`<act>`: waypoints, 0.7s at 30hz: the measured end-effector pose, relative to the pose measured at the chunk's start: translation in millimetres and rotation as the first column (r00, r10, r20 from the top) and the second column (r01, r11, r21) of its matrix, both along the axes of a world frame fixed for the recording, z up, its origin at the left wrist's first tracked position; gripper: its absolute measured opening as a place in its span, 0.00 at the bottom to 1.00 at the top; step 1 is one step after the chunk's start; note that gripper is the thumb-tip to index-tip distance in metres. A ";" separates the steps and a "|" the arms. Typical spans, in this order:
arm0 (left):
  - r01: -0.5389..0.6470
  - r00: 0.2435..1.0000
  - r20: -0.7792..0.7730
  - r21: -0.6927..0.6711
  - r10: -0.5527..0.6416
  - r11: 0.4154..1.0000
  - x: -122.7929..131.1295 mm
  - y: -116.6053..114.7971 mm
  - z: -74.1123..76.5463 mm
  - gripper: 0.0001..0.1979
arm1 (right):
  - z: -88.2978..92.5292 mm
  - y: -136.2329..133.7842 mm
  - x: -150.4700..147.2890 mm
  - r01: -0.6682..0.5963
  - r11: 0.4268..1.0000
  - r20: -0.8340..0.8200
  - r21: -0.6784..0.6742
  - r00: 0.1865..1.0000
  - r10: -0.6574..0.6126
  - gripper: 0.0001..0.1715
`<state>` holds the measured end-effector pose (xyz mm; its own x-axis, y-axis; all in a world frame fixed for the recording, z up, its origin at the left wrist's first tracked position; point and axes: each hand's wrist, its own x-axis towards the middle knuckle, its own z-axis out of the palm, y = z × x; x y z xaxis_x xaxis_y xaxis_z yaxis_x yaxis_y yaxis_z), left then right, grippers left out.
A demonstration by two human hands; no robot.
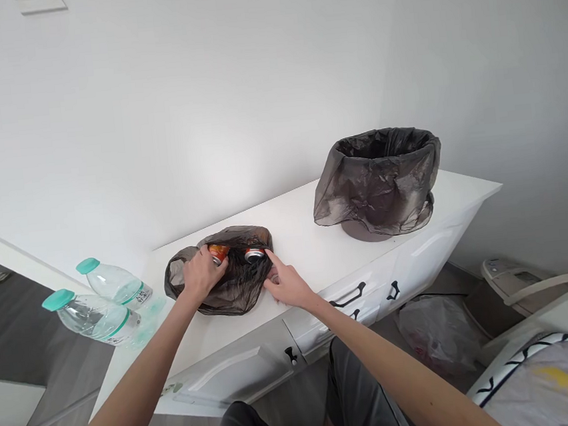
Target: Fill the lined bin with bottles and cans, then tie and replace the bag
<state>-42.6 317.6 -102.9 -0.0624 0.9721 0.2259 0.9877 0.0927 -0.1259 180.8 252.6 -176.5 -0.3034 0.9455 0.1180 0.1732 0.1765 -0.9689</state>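
Observation:
A thin black plastic bag (235, 299) lies on the white cabinet top, its mouth facing up. My left hand (200, 273) reaches into the bag's left side, with its fingers around an orange drink can (219, 251). A second can (254, 255), red with a silver end, rests in the bag's opening to the right of it. At the bag's right edge, my right hand (288, 285) grips the plastic between thumb and fingers. Part of the first can is hidden by my left hand and the bag.
Two clear bottles with teal caps, a nearer one (93, 316) and a farther one (114, 283), stand at the left end of the white cabinet (295, 228). A bin lined with a black bag (376, 187) stands toward the right. A white wall rises behind.

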 end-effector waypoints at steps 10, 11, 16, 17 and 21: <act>0.069 0.921 0.383 0.017 -0.070 0.997 -16.8 -58.5 48.1 0.42 | 1.7 -10.2 -6.8 0.064 0.998 -0.007 0.023 0.998 -0.063 0.50; 0.074 0.893 0.446 -0.012 -0.061 0.997 -20.0 -66.3 56.1 0.42 | -0.1 -10.5 -7.9 0.071 0.997 -0.002 0.042 0.997 -0.071 0.49; 0.142 0.521 0.852 -0.152 0.057 0.978 -28.2 -108.7 96.5 0.38 | -10.8 -9.5 -12.3 0.098 0.990 0.047 0.104 0.994 -0.103 0.48; 0.185 0.397 0.916 -0.151 0.067 0.971 -28.8 -115.7 101.9 0.36 | -12.5 -9.3 -12.9 0.100 0.989 0.055 0.107 0.993 -0.107 0.48; 0.246 -0.040 0.998 -0.031 0.042 0.969 -34.1 -134.4 108.0 0.34 | -15.5 -10.4 -14.6 0.109 0.986 0.075 0.125 0.990 -0.119 0.46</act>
